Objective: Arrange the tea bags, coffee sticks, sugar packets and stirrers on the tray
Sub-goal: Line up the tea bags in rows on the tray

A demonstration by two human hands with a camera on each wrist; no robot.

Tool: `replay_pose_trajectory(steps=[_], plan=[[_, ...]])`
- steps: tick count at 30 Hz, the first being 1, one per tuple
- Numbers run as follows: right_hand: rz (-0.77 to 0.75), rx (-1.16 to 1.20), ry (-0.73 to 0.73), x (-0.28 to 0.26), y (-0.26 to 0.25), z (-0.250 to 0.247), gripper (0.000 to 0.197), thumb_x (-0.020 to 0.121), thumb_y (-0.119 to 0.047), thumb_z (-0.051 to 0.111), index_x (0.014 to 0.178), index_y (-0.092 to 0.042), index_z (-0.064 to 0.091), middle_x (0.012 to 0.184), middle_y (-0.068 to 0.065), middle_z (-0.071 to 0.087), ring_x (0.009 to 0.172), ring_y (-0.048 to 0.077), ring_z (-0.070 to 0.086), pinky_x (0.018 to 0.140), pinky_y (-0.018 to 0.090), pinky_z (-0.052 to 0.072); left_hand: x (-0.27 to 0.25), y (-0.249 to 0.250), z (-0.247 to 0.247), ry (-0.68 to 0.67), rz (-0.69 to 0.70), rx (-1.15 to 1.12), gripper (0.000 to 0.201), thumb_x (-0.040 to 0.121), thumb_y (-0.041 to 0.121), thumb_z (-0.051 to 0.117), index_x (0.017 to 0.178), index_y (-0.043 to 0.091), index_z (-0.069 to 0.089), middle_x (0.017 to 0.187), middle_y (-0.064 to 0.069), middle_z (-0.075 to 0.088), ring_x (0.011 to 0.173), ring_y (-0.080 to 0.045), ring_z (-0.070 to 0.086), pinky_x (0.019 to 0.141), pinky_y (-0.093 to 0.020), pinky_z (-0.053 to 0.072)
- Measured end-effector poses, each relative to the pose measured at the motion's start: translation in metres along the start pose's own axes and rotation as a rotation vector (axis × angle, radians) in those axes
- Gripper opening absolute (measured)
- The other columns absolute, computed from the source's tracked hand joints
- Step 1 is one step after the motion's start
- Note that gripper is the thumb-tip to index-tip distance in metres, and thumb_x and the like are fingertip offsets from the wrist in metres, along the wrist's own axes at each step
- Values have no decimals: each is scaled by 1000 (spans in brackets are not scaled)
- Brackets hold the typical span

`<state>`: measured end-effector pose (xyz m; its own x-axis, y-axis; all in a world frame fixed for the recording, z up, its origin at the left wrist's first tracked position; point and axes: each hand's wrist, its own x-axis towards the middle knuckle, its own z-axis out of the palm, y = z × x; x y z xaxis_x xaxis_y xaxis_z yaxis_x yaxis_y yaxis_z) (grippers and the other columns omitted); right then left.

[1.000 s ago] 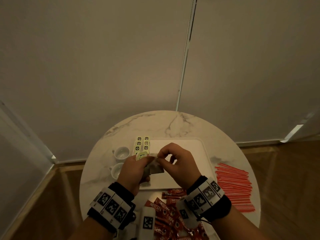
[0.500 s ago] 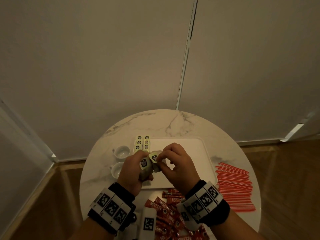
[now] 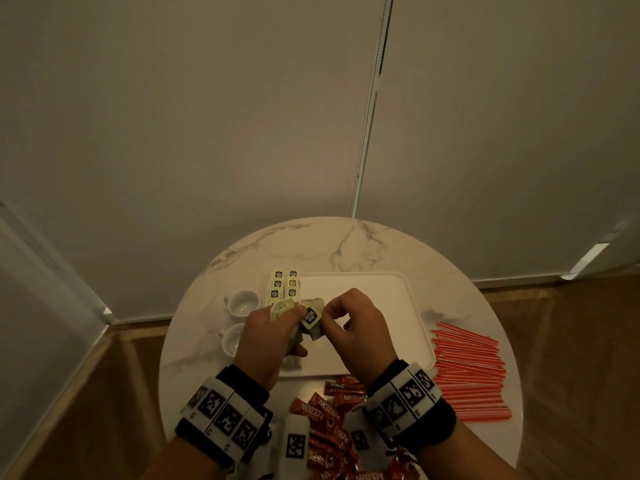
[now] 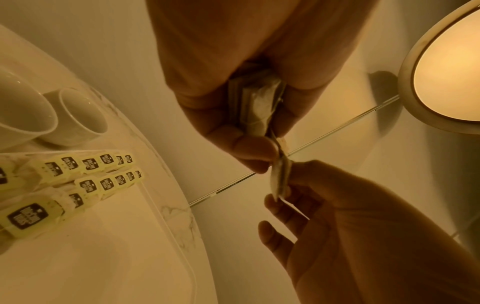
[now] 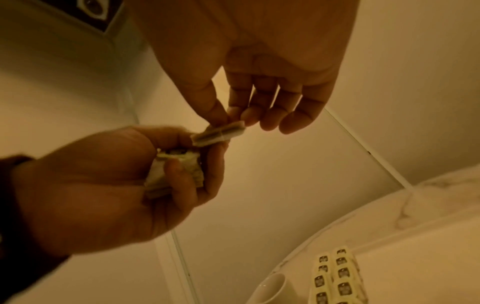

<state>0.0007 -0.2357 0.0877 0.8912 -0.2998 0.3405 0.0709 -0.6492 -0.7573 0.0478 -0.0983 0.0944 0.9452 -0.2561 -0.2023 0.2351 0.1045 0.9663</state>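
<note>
Above the near left part of the white tray (image 3: pixel 391 306), my left hand (image 3: pixel 266 337) grips a small stack of tea bags (image 4: pixel 257 105). My right hand (image 3: pixel 360 327) pinches one tea bag (image 3: pixel 310 322) with a pale green, black-labelled tag, right at the top of that stack. The same bag (image 5: pixel 221 133) shows between thumb and forefinger in the right wrist view. Two rows of tea bags (image 3: pixel 284 285) lie along the tray's far left edge. Red coffee sticks (image 3: pixel 329 410) are heaped near me, off the tray. Red stirrers (image 3: pixel 467 372) lie in a pile right of the tray.
Two white cups (image 3: pixel 244 303) stand on the round marble table (image 3: pixel 346 244), left of the tray. White wall panels rise behind the table. Wooden floor shows on both sides.
The tea bag between my hands has turned so its black label faces up, and my right hand has drawn it slightly right, away from the stack in my left hand.
</note>
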Motion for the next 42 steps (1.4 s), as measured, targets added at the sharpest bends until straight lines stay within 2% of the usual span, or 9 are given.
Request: replay_pose_trajectory(steps=[4, 8, 13, 16, 22, 26, 30, 35, 42], plan=[[-2, 103, -3, -3, -6, -3, 14, 81, -16, 68, 73, -23, 59, 85, -11, 53, 85, 7, 53, 62, 21, 46, 3, -1, -3, 26, 33, 58, 18, 92, 14, 59, 99, -1, 66, 82, -23, 66, 64, -24, 55, 44, -27, 47], [-73, 98, 61, -5, -3, -2, 10, 79, -15, 71, 76, -20, 62, 89, -10, 50, 88, 9, 53, 65, 16, 43, 4, -3, -2, 38, 67, 87, 21, 91, 15, 61, 91, -6, 66, 67, -18, 57, 52, -19, 47, 41, -24, 39], [-154, 16, 40, -7, 1, 1, 1, 79, -17, 65, 79, -17, 66, 89, -8, 49, 86, 9, 51, 70, 11, 38, 1, -4, 2, -11, 83, 71, 21, 90, 16, 63, 90, -4, 68, 65, -16, 61, 51, -17, 47, 41, -25, 37], [-79, 82, 20, -5, -2, 1, 9, 80, -23, 56, 79, -21, 64, 88, -11, 52, 85, 7, 53, 66, 15, 43, 0, -5, 2, -40, 61, 33, 21, 89, 17, 64, 91, -3, 68, 66, -16, 61, 51, -17, 48, 42, -26, 37], [62, 144, 6, 6, -10, -7, 15, 82, -15, 69, 80, -28, 61, 89, -9, 56, 87, 6, 55, 64, 26, 51, 3, -3, -1, -69, 26, -2, 21, 90, 18, 63, 94, -2, 67, 76, -21, 61, 58, -22, 50, 41, -25, 38], [172, 210, -13, 14, -10, -8, 11, 79, -14, 70, 71, -18, 64, 92, -2, 53, 89, 10, 54, 72, 32, 52, 4, -1, 1, -67, -8, -70, 23, 91, 18, 60, 98, -2, 66, 80, -19, 65, 60, -23, 54, 40, -24, 38], [271, 327, 50, 17, -13, -8, 17, 77, -7, 69, 65, -15, 62, 94, 2, 54, 90, 10, 54, 80, 24, 44, 5, -1, 2, -49, -14, -115, 20, 92, 18, 58, 100, 1, 66, 79, -15, 69, 60, -21, 56, 40, -24, 40], [343, 446, 76, 17, -11, -4, 22, 77, -7, 71, 62, -18, 59, 94, 5, 56, 90, 18, 57, 86, 38, 51, 10, -5, 5, -35, -30, -166, 23, 92, 21, 60, 104, 3, 66, 86, -19, 68, 68, -26, 56, 43, -27, 42], [308, 367, 17, 21, -4, -7, 11, 79, -9, 70, 76, -15, 62, 90, 4, 61, 83, 13, 58, 78, 34, 52, 16, -11, 7, -30, 65, -35, 4, 86, 7, 67, 88, 5, 70, 68, -15, 61, 59, -24, 50, 45, -28, 41]])
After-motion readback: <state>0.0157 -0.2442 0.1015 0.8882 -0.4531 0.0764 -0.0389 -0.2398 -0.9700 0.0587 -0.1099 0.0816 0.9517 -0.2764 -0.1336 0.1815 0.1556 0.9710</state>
